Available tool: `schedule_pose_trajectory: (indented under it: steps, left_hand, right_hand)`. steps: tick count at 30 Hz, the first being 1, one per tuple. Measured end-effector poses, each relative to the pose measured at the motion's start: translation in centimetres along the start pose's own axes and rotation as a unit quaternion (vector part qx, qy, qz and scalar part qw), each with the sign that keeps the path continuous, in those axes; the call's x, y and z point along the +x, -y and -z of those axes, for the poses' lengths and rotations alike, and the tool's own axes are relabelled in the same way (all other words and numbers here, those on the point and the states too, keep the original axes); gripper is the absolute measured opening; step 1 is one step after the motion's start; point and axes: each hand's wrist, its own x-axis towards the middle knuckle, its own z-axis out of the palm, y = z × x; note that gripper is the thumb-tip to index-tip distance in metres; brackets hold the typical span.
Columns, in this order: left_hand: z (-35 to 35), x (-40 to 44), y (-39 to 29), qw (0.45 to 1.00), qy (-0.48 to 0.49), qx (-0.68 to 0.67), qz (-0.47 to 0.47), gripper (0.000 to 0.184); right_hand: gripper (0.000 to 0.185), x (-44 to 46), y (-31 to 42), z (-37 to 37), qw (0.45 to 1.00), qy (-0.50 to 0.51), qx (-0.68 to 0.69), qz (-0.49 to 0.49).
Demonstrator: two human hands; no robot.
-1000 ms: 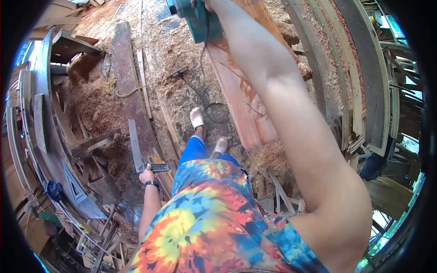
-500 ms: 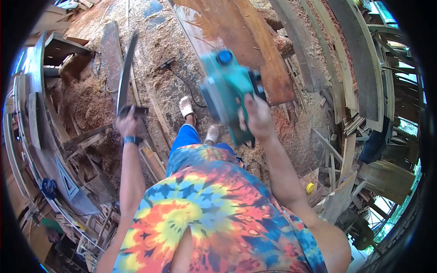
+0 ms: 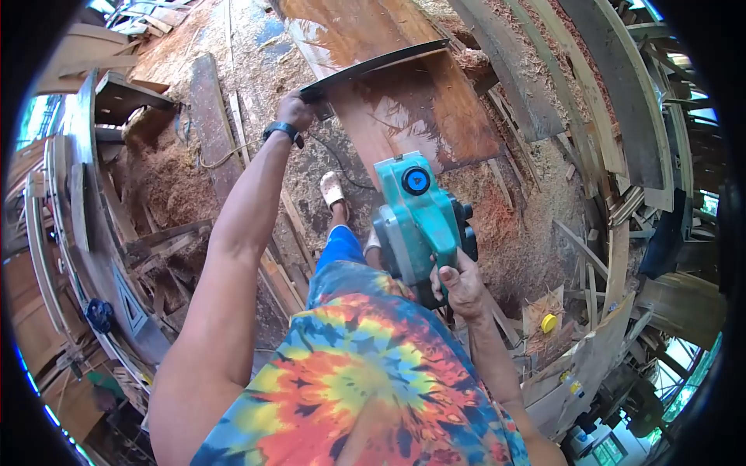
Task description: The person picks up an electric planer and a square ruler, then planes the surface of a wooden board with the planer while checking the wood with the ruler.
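In the right hand (image 3: pixel 465 290), a teal planer (image 3: pixel 420 213)

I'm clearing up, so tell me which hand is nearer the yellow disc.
Right. The right hand, gripping the planer, is left of the yellow disc; the left hand is much farther left and ahead.

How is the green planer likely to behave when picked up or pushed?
The planer is probably heavy for its size, given how bulky it looks. It should stay stiff, since its casing appears hard. With only the right hand on its handle, it may tip or twist.
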Motion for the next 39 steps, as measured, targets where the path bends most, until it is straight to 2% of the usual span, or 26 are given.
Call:
schedule_pose_trajectory:
  steps: [1, 3, 4, 7, 12, 17, 18, 20, 21, 22, 23, 27, 29, 36, 39]
  left_hand:
    - [0.1, -0.1, -0.8, 1.000, 0.004, -0.023, -0.012, 0.022]
    - [1.2, -0.8, -4.8, 0.990, 0.023, -0.129, 0.046, 0.017]
    - [1.2, -0.7, -4.6, 0.990, 0.029, -0.117, 0.068, 0.023]
    - [1.8, -1.5, -7.7, 0.991, 0.012, -0.094, 0.090, 0.023]
    - [2.8, -2.3, -10.7, 0.993, -0.022, -0.102, 0.050, 0.018]
    - [8.1, -2.4, -7.8, 0.924, -0.110, -0.345, 0.127, 0.014]
    - [8.9, -2.9, -4.7, 0.929, -0.202, -0.268, 0.157, 0.018]
    - [11.7, -4.1, -0.6, 0.877, -0.284, -0.348, 0.168, 0.021]
    - [13.3, -5.0, -1.2, 0.843, -0.335, -0.375, 0.192, 0.022]
    - [15.1, -6.2, 0.0, 0.850, -0.346, -0.324, 0.230, 0.022]
    - [16.3, -7.1, -0.8, 0.831, -0.376, -0.332, 0.241, 0.022]
    - [19.1, -10.8, 0.5, 0.814, -0.420, -0.275, 0.292, 0.021]
    - [19.2, -11.7, -0.1, 0.805, -0.434, -0.262, 0.308, 0.021]
    - [17.1, -12.2, -3.3, 0.789, -0.431, -0.313, 0.306, 0.022]
    - [15.0, -11.3, -4.4, 0.809, -0.396, -0.335, 0.277, 0.023]
  right_hand:
    - [0.061, 0.1, 0.0, -0.1, 1.000, 0.000, 0.002, 0.002]
    - [0.060, 0.6, 0.3, -0.5, 1.000, 0.003, 0.004, 0.003]
    - [0.058, 0.8, 0.1, -0.5, 1.000, -0.003, -0.008, 0.001]
    - [0.057, 2.5, 1.3, -1.2, 0.999, 0.002, -0.029, 0.014]
    - [0.054, 8.7, 3.9, -3.4, 0.996, 0.011, -0.067, 0.051]
    - [0.052, 18.0, 8.8, -7.0, 0.990, 0.007, -0.115, 0.083]
    - [0.052, 20.3, 9.8, -7.9, 0.990, 0.012, -0.108, 0.089]
    - [0.051, 25.0, 12.0, -9.8, 0.990, 0.019, -0.098, 0.100]
    - [0.051, 27.4, 13.2, -10.9, 0.989, 0.022, -0.097, 0.107]
    - [0.050, 29.9, 14.3, -11.9, 0.988, 0.026, -0.102, 0.117]
    - [0.050, 32.6, 15.4, -13.0, 0.986, 0.028, -0.107, 0.128]
    - [0.055, 44.0, 19.9, -17.1, 0.974, 0.030, -0.151, 0.167]
    - [0.046, 48.6, 22.8, -19.2, 0.976, 0.018, -0.156, 0.150]
    - [0.049, 44.6, 20.7, -17.6, 0.966, 0.059, -0.139, 0.210]
    - [0.056, 35.7, 16.1, -14.3, 0.975, 0.069, -0.134, 0.160]
